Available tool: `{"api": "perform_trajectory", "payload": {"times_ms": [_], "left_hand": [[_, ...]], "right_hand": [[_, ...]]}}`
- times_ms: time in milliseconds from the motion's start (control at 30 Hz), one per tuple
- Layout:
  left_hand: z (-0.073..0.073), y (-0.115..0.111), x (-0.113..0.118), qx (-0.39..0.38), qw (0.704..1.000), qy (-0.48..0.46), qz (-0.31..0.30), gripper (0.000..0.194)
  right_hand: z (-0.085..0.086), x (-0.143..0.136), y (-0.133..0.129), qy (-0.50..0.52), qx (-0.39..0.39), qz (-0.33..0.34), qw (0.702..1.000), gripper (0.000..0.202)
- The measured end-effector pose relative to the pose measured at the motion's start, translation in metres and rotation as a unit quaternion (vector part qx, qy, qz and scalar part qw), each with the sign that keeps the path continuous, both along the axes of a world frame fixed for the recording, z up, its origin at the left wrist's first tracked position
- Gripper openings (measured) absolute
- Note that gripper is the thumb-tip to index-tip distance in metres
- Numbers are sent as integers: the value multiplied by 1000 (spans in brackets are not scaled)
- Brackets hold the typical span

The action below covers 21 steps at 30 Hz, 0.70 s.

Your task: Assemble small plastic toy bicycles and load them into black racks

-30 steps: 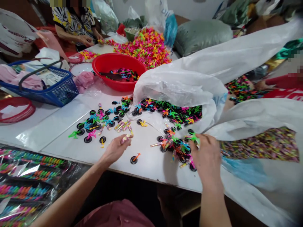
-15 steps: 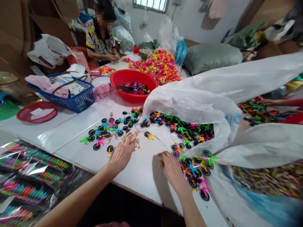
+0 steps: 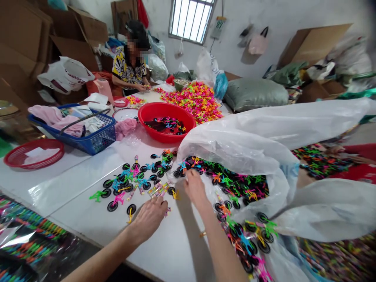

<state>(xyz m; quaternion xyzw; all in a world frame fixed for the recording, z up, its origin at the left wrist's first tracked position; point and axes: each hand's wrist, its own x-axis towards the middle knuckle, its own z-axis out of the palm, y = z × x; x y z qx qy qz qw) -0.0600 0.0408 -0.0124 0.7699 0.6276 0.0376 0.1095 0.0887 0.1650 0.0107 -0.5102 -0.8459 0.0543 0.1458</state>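
My left hand (image 3: 151, 215) rests low over the white table (image 3: 96, 219), fingers bent at small wrapped pieces (image 3: 158, 189); what its fingertips hold, if anything, is hidden. My right hand (image 3: 194, 184) reaches to the small toy bikes (image 3: 183, 166) at the mouth of a white plastic sack (image 3: 229, 137); its fingers are bent and their tips are too small to make out. A yellow toy bike (image 3: 175, 193) lies between the hands. Left of them spread more colourful bikes with black wheels (image 3: 119, 184). Another heap (image 3: 241, 239) lies right of my right forearm.
A red basin (image 3: 167, 137) with bikes stands behind, beside a blue basket (image 3: 96, 137) and a red basket (image 3: 35, 164). A person (image 3: 129, 66) sits at a bright heap (image 3: 196, 102). Another person's hand is at the right, near a red sleeve (image 3: 358, 150).
The view has tilted up. My right hand has moved forward and left, from the bare table to the bikes at the sack's mouth. My left hand stays by the wrapped pieces.
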Motion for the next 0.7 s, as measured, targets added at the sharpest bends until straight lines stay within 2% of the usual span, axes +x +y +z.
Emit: {"api": "perform_trajectory", "payload": {"times_ms": [100, 200, 267, 333, 400, 467, 533, 600, 633, 700], "left_hand": [[6, 0, 8, -5, 999, 14, 49, 31], [4, 1, 20, 7, 995, 28, 92, 34], [0, 2, 23, 15, 994, 22, 105, 35], [-5, 1, 20, 20, 993, -5, 112, 36], [-10, 1, 11, 25, 989, -66, 131, 39], [-14, 2, 1, 45, 972, -170, 154, 46], [-14, 5, -7, 79, 931, -307, 183, 47], [-8, 7, -14, 91, 852, -466, 223, 41], [-3, 7, -16, 80, 796, -549, 242, 37], [8, 3, -21, 22, 659, -704, 264, 33]], "right_hand": [[13, 1, 47, -90, 69, -63, 991, 37], [9, -2, 68, -137, 50, -67, 987, 35], [0, -3, 62, -131, 57, -55, 988, 29], [-10, 1, 42, -98, 87, -39, 991, 27], [-19, 5, 17, -44, 124, -28, 991, 29], [-28, 7, -8, 4, 152, -9, 988, 33], [-40, 5, -31, 31, 157, 17, 987, 35], [-51, 3, -50, 46, 140, 32, 989, 40], [-55, 4, -58, 54, 128, 33, 990, 43], [-57, 11, -70, 83, 96, 41, 991, 49]]}}
